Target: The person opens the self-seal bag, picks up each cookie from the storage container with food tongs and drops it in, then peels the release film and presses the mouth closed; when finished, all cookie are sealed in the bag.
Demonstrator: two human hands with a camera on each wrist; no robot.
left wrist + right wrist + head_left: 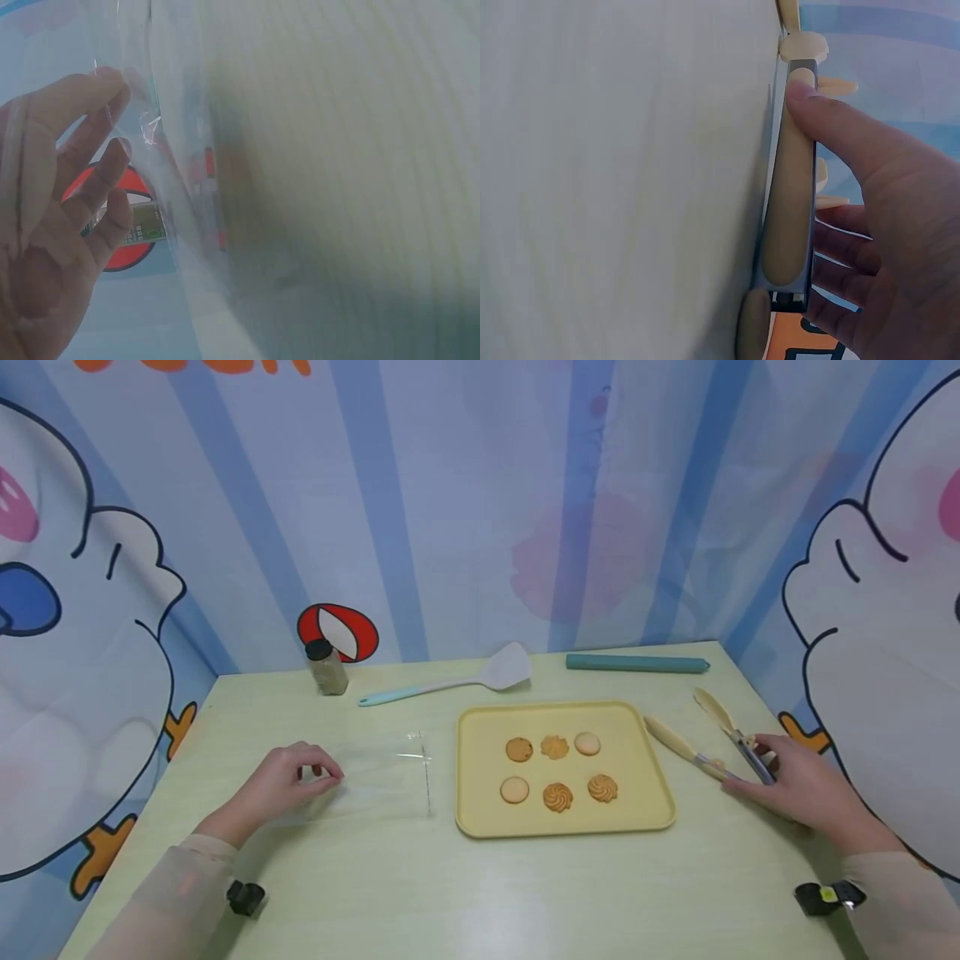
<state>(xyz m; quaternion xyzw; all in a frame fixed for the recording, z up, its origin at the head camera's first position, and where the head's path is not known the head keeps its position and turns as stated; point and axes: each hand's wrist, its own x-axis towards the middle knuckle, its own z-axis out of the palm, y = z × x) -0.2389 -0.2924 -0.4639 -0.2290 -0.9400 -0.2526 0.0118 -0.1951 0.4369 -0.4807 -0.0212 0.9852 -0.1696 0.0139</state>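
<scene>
My left hand [288, 779] pinches the edge of a clear plastic bag [382, 777] between thumb and forefinger. The bag lies left of the tray, its far end toward the tray. In the left wrist view the thumb and forefinger meet at the film while the other fingers curl loosely. My right hand [806, 789] grips cream-and-metal tongs [678, 741] by the handles, thumb on one arm and fingers on the other. The tongs' tips are spread apart, pointing away at the tray's right side. In the right wrist view the thumb presses the cream handle [789, 202].
A yellow tray [480, 818] holds several cookies [557, 797] in two rows. Behind it lie a spatula [504, 668] and a teal stick-like roll [637, 663]. A black-capped spice jar [328, 672] stands at the back left. A printed curtain [465, 527] rises behind the table.
</scene>
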